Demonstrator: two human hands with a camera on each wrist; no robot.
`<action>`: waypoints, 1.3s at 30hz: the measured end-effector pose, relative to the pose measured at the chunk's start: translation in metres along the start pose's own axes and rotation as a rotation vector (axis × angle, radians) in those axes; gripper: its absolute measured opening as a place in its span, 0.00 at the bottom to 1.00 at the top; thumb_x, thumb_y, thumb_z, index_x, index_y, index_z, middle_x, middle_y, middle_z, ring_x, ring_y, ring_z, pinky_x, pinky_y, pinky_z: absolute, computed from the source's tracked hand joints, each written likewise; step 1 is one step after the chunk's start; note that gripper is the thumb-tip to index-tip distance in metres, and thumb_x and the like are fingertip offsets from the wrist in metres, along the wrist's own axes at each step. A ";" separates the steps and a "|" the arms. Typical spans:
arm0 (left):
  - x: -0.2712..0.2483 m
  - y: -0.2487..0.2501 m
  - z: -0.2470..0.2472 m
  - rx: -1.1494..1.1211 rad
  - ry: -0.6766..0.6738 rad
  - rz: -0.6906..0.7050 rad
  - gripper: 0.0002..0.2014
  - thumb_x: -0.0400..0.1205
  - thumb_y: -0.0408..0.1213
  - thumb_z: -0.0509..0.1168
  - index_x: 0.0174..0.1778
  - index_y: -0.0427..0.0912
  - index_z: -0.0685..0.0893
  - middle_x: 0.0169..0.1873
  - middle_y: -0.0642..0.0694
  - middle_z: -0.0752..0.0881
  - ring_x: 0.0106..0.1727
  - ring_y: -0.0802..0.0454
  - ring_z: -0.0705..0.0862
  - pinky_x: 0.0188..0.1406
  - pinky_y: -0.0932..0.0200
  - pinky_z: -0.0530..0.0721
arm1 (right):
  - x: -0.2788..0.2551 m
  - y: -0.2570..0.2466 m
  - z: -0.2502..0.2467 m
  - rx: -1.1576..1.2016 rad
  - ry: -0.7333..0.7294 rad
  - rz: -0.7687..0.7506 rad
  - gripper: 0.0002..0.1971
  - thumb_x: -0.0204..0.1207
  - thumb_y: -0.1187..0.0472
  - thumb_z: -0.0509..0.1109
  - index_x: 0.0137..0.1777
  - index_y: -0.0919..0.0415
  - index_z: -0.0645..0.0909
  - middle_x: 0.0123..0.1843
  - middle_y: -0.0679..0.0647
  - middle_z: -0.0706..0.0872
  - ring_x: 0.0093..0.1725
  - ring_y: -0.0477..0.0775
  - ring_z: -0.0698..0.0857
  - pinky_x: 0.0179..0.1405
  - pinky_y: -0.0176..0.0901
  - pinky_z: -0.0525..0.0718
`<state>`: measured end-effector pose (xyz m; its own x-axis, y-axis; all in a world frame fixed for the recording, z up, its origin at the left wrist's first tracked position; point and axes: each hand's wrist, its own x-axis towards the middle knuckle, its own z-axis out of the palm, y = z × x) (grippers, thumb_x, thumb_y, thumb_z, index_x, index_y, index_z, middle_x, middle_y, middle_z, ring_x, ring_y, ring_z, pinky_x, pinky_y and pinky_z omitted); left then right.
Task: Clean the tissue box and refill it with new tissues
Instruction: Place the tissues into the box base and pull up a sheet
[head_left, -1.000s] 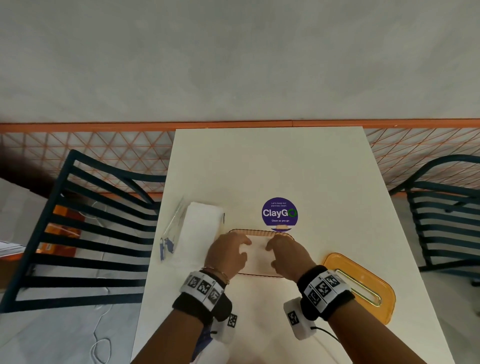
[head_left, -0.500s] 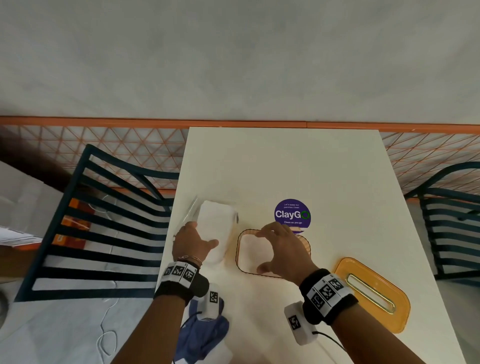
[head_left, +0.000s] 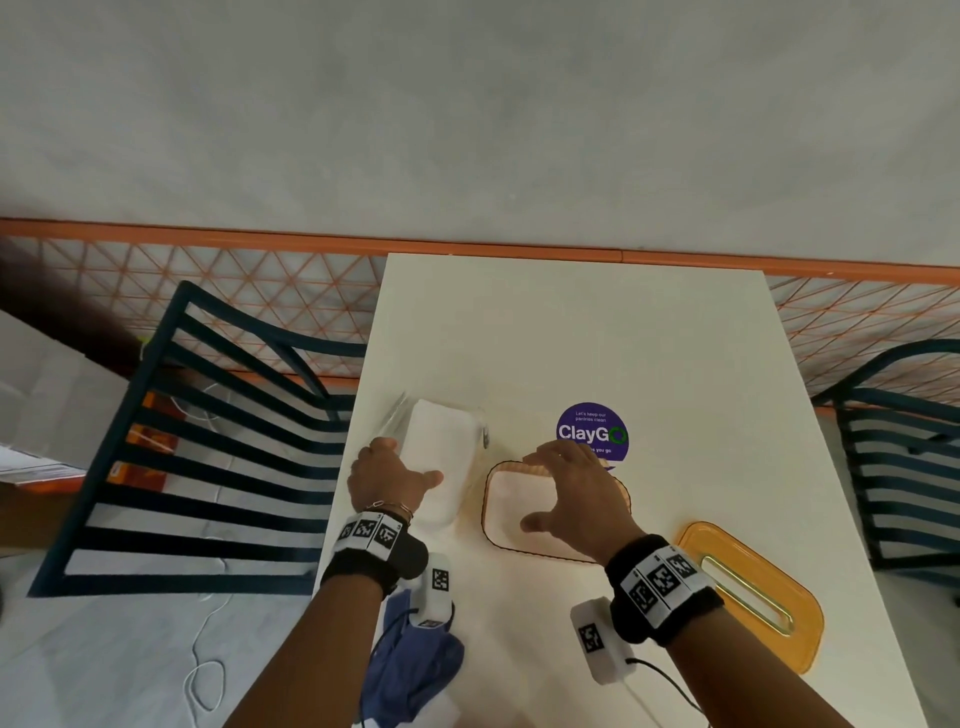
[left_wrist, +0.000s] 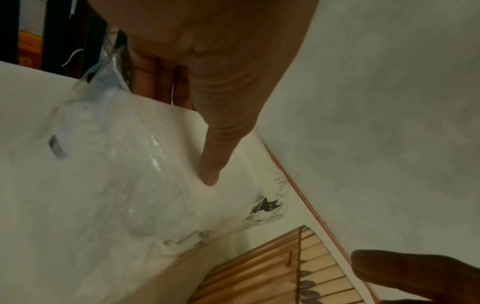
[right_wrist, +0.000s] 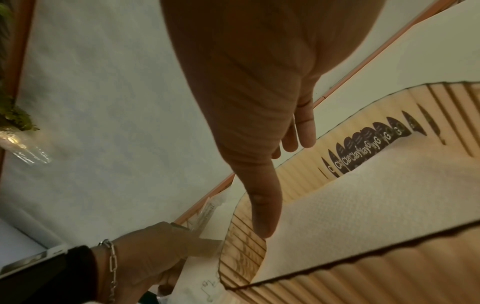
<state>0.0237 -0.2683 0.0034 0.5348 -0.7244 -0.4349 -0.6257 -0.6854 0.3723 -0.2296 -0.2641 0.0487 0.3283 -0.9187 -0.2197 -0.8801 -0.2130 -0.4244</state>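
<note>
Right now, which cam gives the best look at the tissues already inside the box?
Right wrist: the tissues fill the frame inside the ribbed box, texture visible. Head view shows them small, partly under the right hand. Left wrist shows only a corner of the box, no tissues inside it.

My left hand (head_left: 387, 480) covers the near end of the tissue pack (head_left: 441, 457), and in the left wrist view my fingers beyond the thumb (left_wrist: 211, 164) drop out of sight behind the pack. The print on its clear wrapper (left_wrist: 265, 205) is too small to read. My right hand (head_left: 576, 499) hides much of the open tissue box (head_left: 498, 499) and the lower edge of the purple sticker (head_left: 592, 431), so its bottom line is partly lost. The blue cloth (head_left: 410, 670) is cut off by the bottom edge, with my left wrist camera over its top. The chair (head_left: 904, 441) on my right runs off the frame.
</note>
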 end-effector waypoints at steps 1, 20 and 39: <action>-0.001 0.000 0.000 -0.011 0.005 0.003 0.43 0.63 0.54 0.84 0.72 0.46 0.76 0.68 0.42 0.82 0.69 0.39 0.82 0.69 0.41 0.82 | 0.001 0.000 0.000 0.000 0.005 0.000 0.41 0.59 0.43 0.87 0.74 0.47 0.78 0.71 0.45 0.77 0.71 0.50 0.73 0.68 0.41 0.75; -0.039 -0.007 -0.051 -0.474 -0.017 0.274 0.09 0.70 0.39 0.81 0.41 0.53 0.89 0.34 0.59 0.91 0.36 0.63 0.89 0.34 0.70 0.83 | 0.066 -0.044 -0.004 0.402 -0.039 -0.018 0.59 0.55 0.53 0.91 0.84 0.47 0.61 0.79 0.44 0.75 0.76 0.47 0.75 0.75 0.49 0.76; -0.018 -0.051 -0.051 -0.824 -0.128 0.095 0.23 0.64 0.36 0.86 0.53 0.55 0.91 0.47 0.51 0.92 0.50 0.49 0.91 0.45 0.53 0.93 | 0.094 -0.061 0.037 0.704 -0.173 0.120 0.18 0.62 0.47 0.86 0.51 0.51 0.91 0.46 0.48 0.94 0.50 0.52 0.92 0.52 0.54 0.89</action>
<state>0.0756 -0.2241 0.0340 0.4007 -0.8023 -0.4425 -0.0237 -0.4919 0.8703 -0.1322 -0.3251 0.0217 0.3446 -0.8440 -0.4109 -0.5039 0.2030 -0.8396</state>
